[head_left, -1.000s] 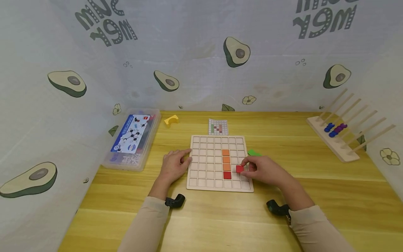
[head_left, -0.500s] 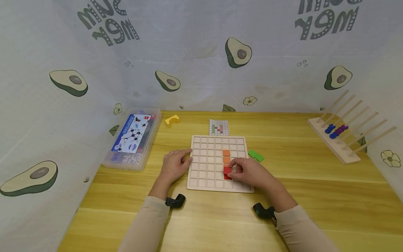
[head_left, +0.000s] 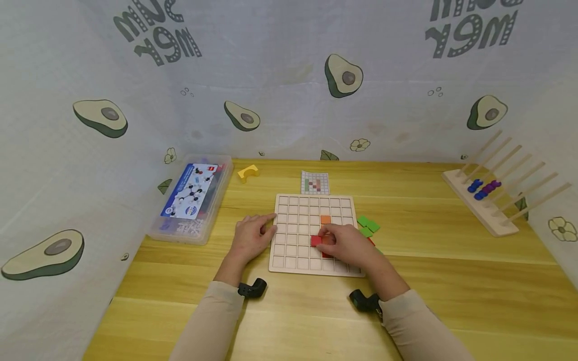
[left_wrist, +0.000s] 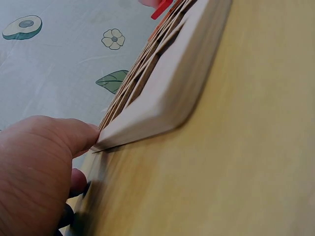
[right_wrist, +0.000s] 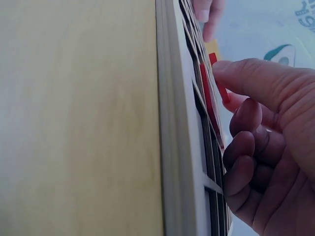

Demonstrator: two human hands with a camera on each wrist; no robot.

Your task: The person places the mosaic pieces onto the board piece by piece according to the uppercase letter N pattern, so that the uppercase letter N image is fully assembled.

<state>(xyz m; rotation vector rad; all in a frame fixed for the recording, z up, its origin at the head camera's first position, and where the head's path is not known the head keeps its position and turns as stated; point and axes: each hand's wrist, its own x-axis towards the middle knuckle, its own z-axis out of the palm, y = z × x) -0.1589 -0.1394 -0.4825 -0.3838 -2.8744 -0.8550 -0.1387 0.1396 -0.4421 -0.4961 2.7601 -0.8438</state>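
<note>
My right hand (head_left: 347,244) pinches a red square tile (head_left: 316,241) between thumb and forefinger, low over the wooden grid board (head_left: 289,250). In the right wrist view the held tile (right_wrist: 220,81) is tilted above the board, and another red tile (right_wrist: 209,101) lies in a cell. An orange tile (head_left: 325,219) shows in its cell; the cells below it are partly hidden by my hand. My left hand (head_left: 250,239) touches the board's left edge with thumb and forefinger, as the left wrist view also shows at the board's side (left_wrist: 142,123).
Green tiles (head_left: 368,223) lie right of the board, a red one partly under my right hand. Behind the board is a printed pattern card (head_left: 315,183). A clear plastic box (head_left: 189,195) and yellow arch block (head_left: 248,173) stand left; a peg rack (head_left: 483,205) stands right.
My right hand has carried the red tile leftward across the board, past the tile column to the cell left of it. The green tiles have come into fuller view. My left hand stays put.
</note>
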